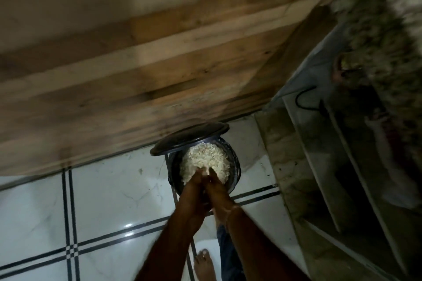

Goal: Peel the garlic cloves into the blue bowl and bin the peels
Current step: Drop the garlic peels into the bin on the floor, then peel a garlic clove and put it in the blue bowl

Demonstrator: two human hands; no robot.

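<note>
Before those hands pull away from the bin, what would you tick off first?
1. Lid out of the way: ok. The lid is tipped up at the far side of the bin.
2. Hands over the opening: ok. The left hand and right hand are pressed together above it.
3. Hands emptied: cannot tell, the fingers are blurred.
4. Room left in the bin: cannot tell. The peels fill most of the opening.
5. Bare foot clear of the bin: ok, it stands apart on the tiled floor.
</note>
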